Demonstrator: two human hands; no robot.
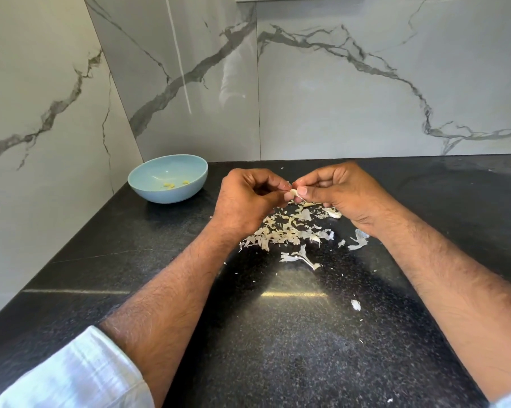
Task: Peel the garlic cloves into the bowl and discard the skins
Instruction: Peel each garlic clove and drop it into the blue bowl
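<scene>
Both hands up over the black speckled stone counter (277,334) — left hand (245,198) and right hand (336,192) pinching one small pale garlic clove (294,194) between fingertips. Papery skin, light and brittle — best caught at the tip. Pale blue ceramic bowl (160,195) waits to the left.

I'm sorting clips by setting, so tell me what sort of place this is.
Probably a home kitchen: a black speckled stone countertop meets a marble-look tiled wall, with a light blue bowl holding peeled garlic cloves and garlic skins scattered nearby.
</scene>
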